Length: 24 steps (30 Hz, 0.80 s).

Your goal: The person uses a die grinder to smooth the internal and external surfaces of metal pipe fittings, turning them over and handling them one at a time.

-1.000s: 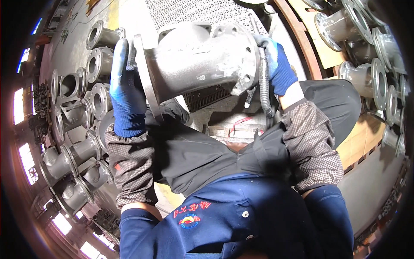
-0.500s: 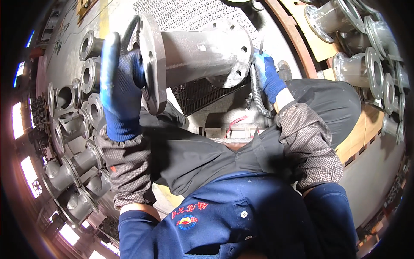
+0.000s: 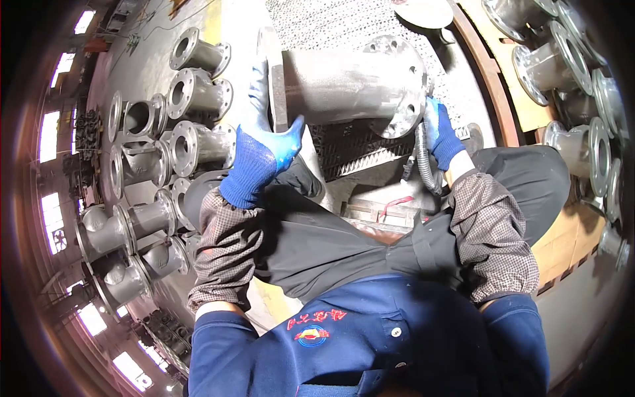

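Note:
A grey metal flanged pipe (image 3: pixel 337 86) lies crosswise in front of me, a round drilled flange at each end. My left hand (image 3: pixel 268 139), in a blue and white coated glove, clasps the left flange (image 3: pixel 278 86), fingers up its outer face and thumb at its lower edge. At the right flange (image 3: pixel 411 86) is my right hand (image 3: pixel 436 126), gloved the same way. Its fingers are curled partly behind the flange rim, and what they hold is hidden. A ribbed grey hose (image 3: pixel 423 159) hangs down right beside that hand.
Several flanged pipes (image 3: pixel 198 92) stand and lie on the floor at the left. More pipes (image 3: pixel 552 66) rest on boards at the right, beside a rusty beam (image 3: pixel 486 73). Under the pipe is a dark grating (image 3: pixel 350 145); a patterned metal plate (image 3: pixel 317 23) lies beyond.
My left hand has shifted from the flange's open end to clasp its rim, thumb now at the lower edge. The left flange appears more edge-on. The whole view has shifted.

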Each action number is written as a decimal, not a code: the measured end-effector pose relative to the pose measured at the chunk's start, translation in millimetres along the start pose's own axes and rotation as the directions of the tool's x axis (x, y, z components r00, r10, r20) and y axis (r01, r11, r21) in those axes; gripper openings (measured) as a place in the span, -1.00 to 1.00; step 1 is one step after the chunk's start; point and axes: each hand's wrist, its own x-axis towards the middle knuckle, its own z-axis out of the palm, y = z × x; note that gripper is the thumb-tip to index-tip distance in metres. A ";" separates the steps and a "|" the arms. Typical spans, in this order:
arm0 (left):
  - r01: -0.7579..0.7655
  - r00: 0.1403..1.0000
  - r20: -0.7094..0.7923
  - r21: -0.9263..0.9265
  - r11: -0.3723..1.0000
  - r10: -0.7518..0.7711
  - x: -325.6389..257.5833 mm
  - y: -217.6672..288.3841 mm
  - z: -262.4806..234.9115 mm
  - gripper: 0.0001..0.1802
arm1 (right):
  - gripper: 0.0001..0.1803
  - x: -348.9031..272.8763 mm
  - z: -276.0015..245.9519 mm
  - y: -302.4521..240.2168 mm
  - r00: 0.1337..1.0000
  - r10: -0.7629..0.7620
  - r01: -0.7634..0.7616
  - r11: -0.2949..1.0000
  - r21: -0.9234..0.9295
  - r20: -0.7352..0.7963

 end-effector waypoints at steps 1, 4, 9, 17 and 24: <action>0.063 0.998 0.010 -0.154 0.986 -0.062 -1.9 -2.2 -2.0 -0.11 | -0.73 3.7 2.7 2.6 1.000 -0.008 0.008 0.999 -0.040 0.000; 0.254 0.965 0.041 -0.397 0.882 -0.260 -9.6 -9.8 -12.1 -0.16 | -0.71 -4.7 29.5 -11.3 1.000 0.015 -0.015 0.998 -0.059 -0.012; 0.492 0.836 0.049 -0.508 0.707 -0.546 -6.0 25.0 -34.6 -0.31 | -0.67 -28.2 33.3 -31.9 0.968 -0.167 0.195 0.970 -0.146 0.189; -0.309 0.945 -0.196 -0.273 0.911 0.261 -0.1 -24.5 -27.7 -0.58 | -0.62 3.0 23.7 -65.5 0.994 -0.012 0.023 0.995 -0.099 0.109; -0.356 0.923 -0.208 -0.142 0.924 0.324 27.2 -3.4 -24.2 -0.41 | -0.64 0.0 11.3 -61.9 0.968 -0.239 0.211 0.940 -0.267 -0.080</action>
